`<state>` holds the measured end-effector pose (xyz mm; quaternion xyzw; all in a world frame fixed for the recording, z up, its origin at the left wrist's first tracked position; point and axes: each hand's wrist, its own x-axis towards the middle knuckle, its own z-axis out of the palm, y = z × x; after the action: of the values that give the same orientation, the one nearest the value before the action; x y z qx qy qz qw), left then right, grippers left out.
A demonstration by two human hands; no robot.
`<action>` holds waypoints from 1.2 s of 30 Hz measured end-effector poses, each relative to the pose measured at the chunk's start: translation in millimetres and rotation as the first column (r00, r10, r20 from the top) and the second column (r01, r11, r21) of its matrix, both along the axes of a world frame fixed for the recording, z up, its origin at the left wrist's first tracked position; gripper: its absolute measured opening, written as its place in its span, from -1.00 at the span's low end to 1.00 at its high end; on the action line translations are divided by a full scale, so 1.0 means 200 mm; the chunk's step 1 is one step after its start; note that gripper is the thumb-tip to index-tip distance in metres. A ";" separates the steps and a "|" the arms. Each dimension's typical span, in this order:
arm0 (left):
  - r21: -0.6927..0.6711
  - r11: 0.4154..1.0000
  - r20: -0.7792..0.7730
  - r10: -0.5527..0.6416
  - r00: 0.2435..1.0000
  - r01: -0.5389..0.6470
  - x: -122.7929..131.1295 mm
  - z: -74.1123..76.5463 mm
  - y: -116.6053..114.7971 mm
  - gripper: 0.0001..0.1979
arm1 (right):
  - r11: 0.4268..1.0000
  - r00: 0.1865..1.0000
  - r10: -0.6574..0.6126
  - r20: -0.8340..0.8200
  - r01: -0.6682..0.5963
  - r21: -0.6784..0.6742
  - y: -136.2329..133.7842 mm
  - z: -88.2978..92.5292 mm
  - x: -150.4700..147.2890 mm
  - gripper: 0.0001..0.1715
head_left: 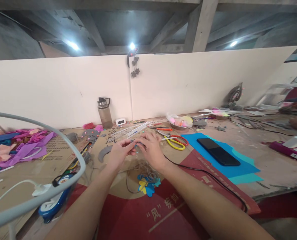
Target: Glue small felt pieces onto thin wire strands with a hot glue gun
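Note:
My left hand [123, 150] and my right hand [149, 148] meet above the cardboard, fingertips pinched together. A small dark bluish-grey piece shows between them, too small to name. Just below lies a tangle of thin cord [146, 170] with blue, yellow and teal felt shapes [146, 186] at its lower end. Left of my left hand is a grey crescent-shaped felt piece [104, 154]. Scissors with red and yellow handles [175, 144] rest beyond my right hand, near several white sticks [140, 129].
A black phone [217, 151] lies on blue felt sheets [247, 168] at right. A bottle [105, 113] and small white clock [120, 122] stand by the board. Colourful felt scraps [28, 146], a blue power strip [56, 196] and a curved grey tube [82, 163] occupy the left.

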<state>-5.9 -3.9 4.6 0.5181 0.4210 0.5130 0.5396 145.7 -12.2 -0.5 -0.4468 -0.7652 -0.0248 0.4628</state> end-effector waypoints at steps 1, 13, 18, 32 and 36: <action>-0.007 1.000 0.013 0.002 1.000 -0.002 0.00 0.00 0.00 -0.72 | 1.000 1.000 -0.001 -0.007 0.001 -0.010 0.00 0.00 0.00 -0.85; -0.062 0.997 0.116 0.045 0.992 -0.038 0.00 0.01 0.01 -0.69 | 0.986 0.989 0.075 -0.126 -0.093 -0.140 0.00 0.01 -0.01 -0.86; -0.064 0.997 0.139 0.046 0.989 -0.038 -0.02 0.00 0.02 -0.67 | 0.965 0.953 0.182 -0.244 -0.221 -0.143 0.00 0.04 0.01 -0.81; 0.003 0.971 0.086 0.237 0.968 -0.238 -0.10 0.00 0.07 -0.69 | 0.645 0.690 0.706 -0.159 -0.720 -0.258 -0.09 0.14 -0.01 -0.70; 0.042 0.967 0.077 0.248 0.966 -0.251 -0.09 -0.01 0.07 -0.69 | 0.900 0.944 0.177 -0.277 -0.270 -0.344 0.10 0.06 0.12 -0.76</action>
<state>-24.3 9.6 3.6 0.4560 0.4500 0.6056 0.4720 170.0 7.2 11.3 -0.4355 -0.7408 0.2302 0.4568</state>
